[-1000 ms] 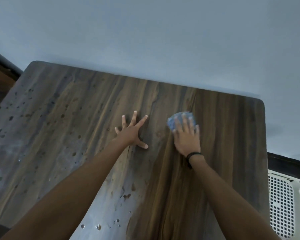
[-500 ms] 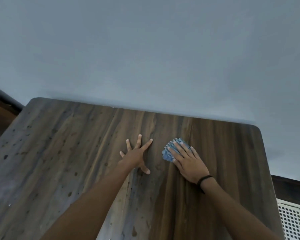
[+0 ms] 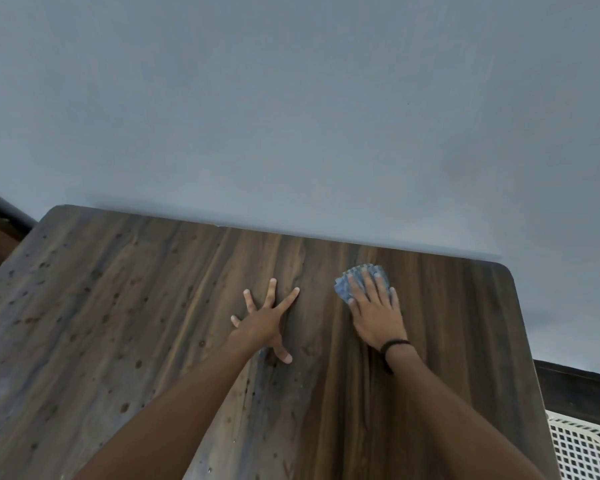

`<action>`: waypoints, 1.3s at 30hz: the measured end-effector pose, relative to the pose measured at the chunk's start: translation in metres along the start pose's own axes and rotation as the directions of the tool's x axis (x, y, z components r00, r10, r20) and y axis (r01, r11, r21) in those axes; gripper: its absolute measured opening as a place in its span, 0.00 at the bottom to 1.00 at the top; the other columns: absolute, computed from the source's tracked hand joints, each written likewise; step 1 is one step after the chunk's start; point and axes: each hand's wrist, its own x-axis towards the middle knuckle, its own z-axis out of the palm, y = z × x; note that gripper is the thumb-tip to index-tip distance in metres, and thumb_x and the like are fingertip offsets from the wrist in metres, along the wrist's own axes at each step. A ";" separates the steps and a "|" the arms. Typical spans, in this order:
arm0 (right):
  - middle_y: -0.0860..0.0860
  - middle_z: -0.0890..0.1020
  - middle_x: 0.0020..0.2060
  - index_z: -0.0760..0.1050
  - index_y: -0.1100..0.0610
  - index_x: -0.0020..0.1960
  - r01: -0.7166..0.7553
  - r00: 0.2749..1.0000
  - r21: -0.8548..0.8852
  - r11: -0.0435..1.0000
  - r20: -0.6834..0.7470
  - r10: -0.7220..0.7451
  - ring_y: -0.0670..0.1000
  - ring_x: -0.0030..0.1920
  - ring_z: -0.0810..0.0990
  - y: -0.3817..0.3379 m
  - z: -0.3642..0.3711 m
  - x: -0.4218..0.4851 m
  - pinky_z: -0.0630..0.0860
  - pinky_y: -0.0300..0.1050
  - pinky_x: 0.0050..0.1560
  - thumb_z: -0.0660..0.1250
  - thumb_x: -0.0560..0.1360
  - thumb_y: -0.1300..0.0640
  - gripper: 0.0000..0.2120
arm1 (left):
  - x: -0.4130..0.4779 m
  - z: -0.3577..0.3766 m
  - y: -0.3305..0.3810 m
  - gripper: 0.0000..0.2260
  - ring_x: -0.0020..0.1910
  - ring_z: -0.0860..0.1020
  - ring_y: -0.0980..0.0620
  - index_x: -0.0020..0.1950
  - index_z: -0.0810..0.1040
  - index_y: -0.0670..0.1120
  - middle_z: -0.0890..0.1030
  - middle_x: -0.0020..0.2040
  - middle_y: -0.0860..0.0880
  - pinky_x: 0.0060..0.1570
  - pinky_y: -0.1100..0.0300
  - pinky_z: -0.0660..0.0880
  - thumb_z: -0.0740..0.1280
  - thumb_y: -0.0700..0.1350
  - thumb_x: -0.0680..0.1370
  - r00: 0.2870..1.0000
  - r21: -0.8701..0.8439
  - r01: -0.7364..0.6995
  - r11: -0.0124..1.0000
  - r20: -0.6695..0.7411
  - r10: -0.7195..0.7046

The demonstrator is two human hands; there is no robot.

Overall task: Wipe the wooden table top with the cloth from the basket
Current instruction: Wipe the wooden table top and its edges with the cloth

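The dark wooden table top (image 3: 125,306) fills the lower half of the head view, with water drops and spots on its left and middle parts. My right hand (image 3: 374,313) lies flat with straight fingers on a small blue cloth (image 3: 347,284), pressing it to the table near the far edge, right of centre. Most of the cloth is hidden under the fingers. My left hand (image 3: 265,320) rests flat on the wood with its fingers spread, to the left of the cloth and holding nothing.
A plain grey wall (image 3: 291,116) rises right behind the table's far edge. A white lattice basket (image 3: 582,448) stands low beside the table's right edge. Dark flooring shows at the far left and right.
My right hand has slid the cloth to the right and slightly further away across the table. The left hand has stayed in place. The view has tilted up towards the wall.
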 end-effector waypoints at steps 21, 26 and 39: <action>0.45 0.40 0.81 0.41 0.42 0.82 -0.113 0.994 0.042 0.993 0.003 0.113 0.51 0.81 0.39 0.001 -0.015 0.070 0.40 0.56 0.78 0.45 0.85 0.46 0.27 | 0.017 -0.012 0.002 0.60 0.69 0.22 0.30 0.74 0.31 0.72 0.17 0.70 0.56 0.63 0.18 0.47 0.79 0.60 0.66 0.997 0.011 -0.030 0.999 0.066 0.030; 0.41 0.41 0.80 0.42 0.39 0.81 0.082 0.996 0.003 0.997 0.024 -0.082 0.47 0.81 0.39 0.000 -0.005 0.031 0.39 0.53 0.77 0.32 0.78 0.41 0.31 | 0.031 -0.027 -0.001 0.55 0.72 0.22 0.36 0.75 0.38 0.73 0.19 0.71 0.60 0.64 0.18 0.45 0.79 0.61 0.65 0.997 -0.001 -0.068 0.998 -0.046 0.068; 0.43 0.44 0.81 0.45 0.40 0.82 -0.034 0.998 0.025 0.999 -0.051 0.035 0.48 0.81 0.42 0.017 -0.012 0.065 0.45 0.56 0.79 0.39 0.82 0.43 0.27 | 0.039 -0.038 0.006 0.57 0.74 0.26 0.35 0.75 0.40 0.75 0.25 0.75 0.62 0.62 0.17 0.47 0.81 0.54 0.65 0.997 -0.042 -0.037 0.998 -0.066 0.034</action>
